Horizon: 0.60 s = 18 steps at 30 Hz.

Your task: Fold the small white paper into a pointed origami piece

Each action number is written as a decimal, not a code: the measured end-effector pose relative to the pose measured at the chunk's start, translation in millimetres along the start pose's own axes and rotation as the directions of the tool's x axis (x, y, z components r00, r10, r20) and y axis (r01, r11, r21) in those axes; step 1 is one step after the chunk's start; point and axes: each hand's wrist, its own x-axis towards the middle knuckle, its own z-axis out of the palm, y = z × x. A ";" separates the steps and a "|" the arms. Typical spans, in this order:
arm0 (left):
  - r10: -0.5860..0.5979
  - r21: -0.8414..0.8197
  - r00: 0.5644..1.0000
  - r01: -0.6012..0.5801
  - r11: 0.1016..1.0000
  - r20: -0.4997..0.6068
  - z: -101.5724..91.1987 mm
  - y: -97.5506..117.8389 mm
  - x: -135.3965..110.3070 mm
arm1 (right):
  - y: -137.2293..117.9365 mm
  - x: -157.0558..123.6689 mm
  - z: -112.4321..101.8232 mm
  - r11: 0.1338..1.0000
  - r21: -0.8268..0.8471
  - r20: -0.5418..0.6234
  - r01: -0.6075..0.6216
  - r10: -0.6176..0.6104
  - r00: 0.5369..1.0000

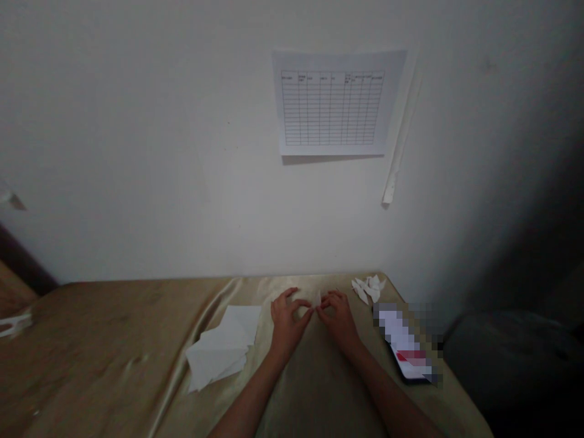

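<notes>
My left hand and my right hand meet over the cloth-covered table, thumbs and forefingers pinched close together. Between the fingertips is a small piece of white paper, mostly hidden by the fingers; both hands grip it. To the left of my left hand lies a loose, overlapping stack of white paper sheets. Just beyond my right hand sits a little heap of folded white paper pieces.
A phone with a lit, blurred-out screen lies right of my right forearm. The gold cloth has wrinkles and reaches the wall. A printed table sheet hangs on the wall, beside a narrow white strip. A dark shape stands at the right.
</notes>
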 end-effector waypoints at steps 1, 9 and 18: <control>0.004 -0.003 1.000 -0.004 1.000 0.000 -0.7 1.2 -0.2 | -0.4 -0.3 -0.1 1.000 0.004 -0.004 -0.014 0.014 1.000; -0.014 0.069 1.000 0.013 0.998 0.015 1.5 2.1 -1.6 | -1.2 0.7 -1.1 0.994 0.021 0.050 -0.108 0.107 0.993; -0.055 0.044 0.998 0.054 0.998 0.034 5.7 -3.5 -0.8 | 2.9 -0.6 0.7 0.984 -0.021 0.041 -0.176 0.177 0.983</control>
